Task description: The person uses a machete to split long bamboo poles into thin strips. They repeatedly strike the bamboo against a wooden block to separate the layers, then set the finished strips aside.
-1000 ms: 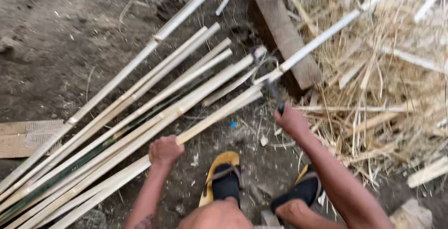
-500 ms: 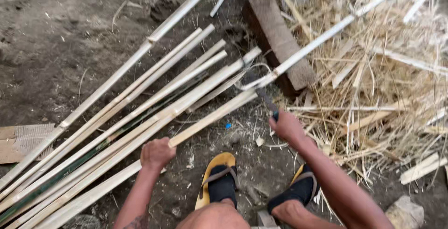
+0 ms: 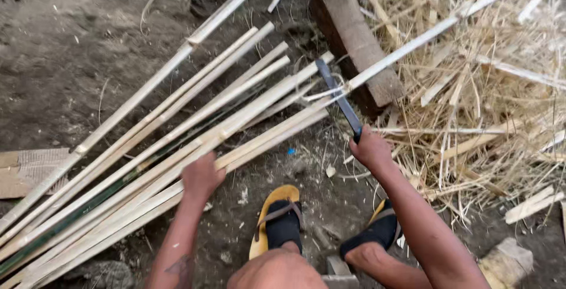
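Where the knife lay low a moment ago, it is now raised over the bamboo strip — gripped by the right hand; the left hand is apparently closed on that strip.

One view only — a camera on the person's head, looking steeply down and slightly forward at close range. Bare dirt ground fills the upper left of the frame, the person's own knee and sandalled feet the bottom centre.
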